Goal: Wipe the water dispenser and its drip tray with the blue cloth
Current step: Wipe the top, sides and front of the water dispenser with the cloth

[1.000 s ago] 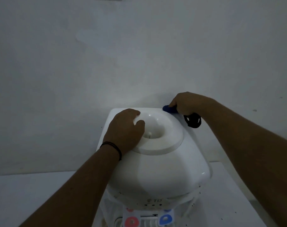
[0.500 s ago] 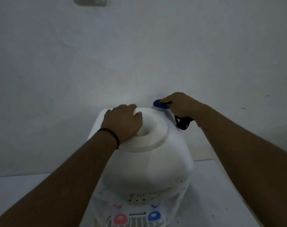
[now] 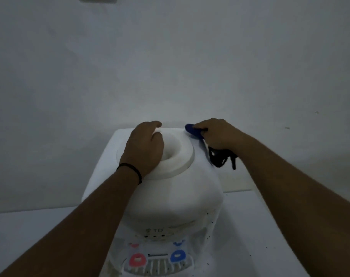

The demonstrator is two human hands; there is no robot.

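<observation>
— Cloth (image 3: 194, 131) first: where is it, and how will it behave?

— Bunched under the right hand (image 3: 218, 134) at the back right of the dispenser's (image 3: 170, 196) top, beside the raised collar (image 3: 187, 154). The fingers curl over it, so only a blue tip pokes out on the left; something dark and stringy hangs below the palm, and I cannot tell what it is. It looks soft and light, likely to fold wherever it is pressed.

— And the dispenser itself?

— White, smooth plastic standing on the bench (image 3: 260, 226), back to the wall. I'd judge it hard and a bit slippery, and light enough to shift if pushed.

— Hence the other hand?

— Yes. The left hand (image 3: 145, 146) lies on the collar, fingers bent loosely over its rim, steadying it. That rim seems the best place to hold.

— The drip tray (image 3: 160, 266)?

— At the front, below the red and blue taps, not yet touched.
</observation>
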